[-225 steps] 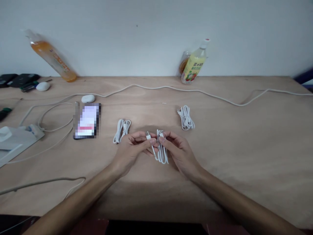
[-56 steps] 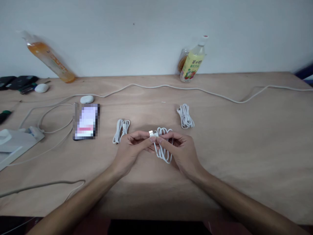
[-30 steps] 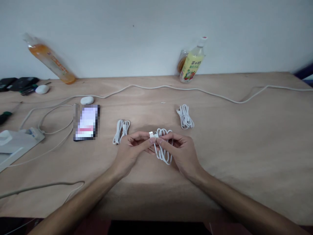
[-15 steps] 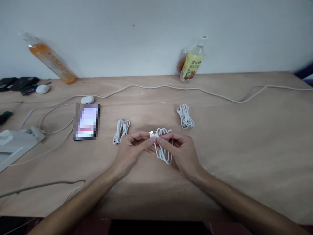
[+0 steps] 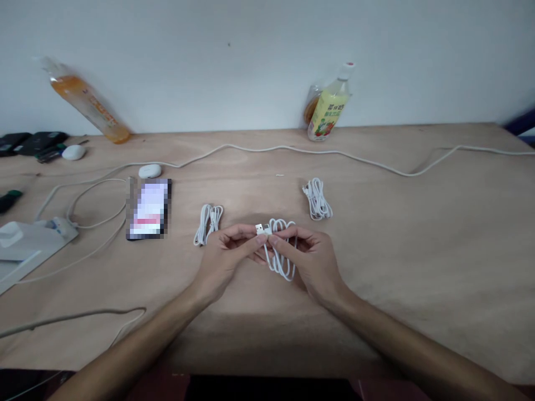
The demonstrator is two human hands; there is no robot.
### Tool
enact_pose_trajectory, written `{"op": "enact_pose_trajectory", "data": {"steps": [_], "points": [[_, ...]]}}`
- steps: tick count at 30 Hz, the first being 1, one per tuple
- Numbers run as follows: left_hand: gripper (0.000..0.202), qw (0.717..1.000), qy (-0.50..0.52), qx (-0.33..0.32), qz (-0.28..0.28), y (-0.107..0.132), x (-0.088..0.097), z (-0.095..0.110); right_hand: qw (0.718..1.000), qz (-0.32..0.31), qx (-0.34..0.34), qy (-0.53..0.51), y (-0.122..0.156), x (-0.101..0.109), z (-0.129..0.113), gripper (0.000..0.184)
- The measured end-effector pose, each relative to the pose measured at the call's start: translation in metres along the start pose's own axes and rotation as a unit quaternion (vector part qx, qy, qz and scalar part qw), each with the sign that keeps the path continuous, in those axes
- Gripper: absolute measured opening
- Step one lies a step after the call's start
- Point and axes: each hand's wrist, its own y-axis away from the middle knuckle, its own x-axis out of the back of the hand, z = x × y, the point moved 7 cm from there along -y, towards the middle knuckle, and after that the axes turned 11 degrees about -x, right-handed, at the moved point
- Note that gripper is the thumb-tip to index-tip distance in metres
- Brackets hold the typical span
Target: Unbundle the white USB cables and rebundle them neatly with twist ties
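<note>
Between both hands is a loosely coiled white USB cable, held just above the table. My left hand pinches it near its metal USB plug, which points up. My right hand pinches beside it, the two thumb tips almost meeting, with the coil partly behind its fingers. The far fingers of both hands are partly hidden. Close beyond my left hand lies a bundled white cable. Another bundled white cable rests farther back, beyond my right hand.
A phone with a blurred screen lies left, below a white earbud case. A long white cord crosses the table. An orange bottle and a yellow drink bottle lean on the wall. A white power strip sits far left.
</note>
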Motion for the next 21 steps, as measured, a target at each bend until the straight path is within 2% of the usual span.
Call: {"op": "enact_pose_trajectory", "data": {"steps": [12,21], "points": [[0.028,1.0,-0.01,-0.004,-0.015,-0.0005,-0.0007,-0.0004,1.0,0.0,-0.018,-0.01,-0.0009,0.0008,0.0047,0.018],[0.027,1.0,-0.011,-0.009,-0.016,-0.0005,-0.0008,-0.0006,1.0,0.008,-0.002,0.002,0.0,0.0014,-0.0001,0.014]]}}
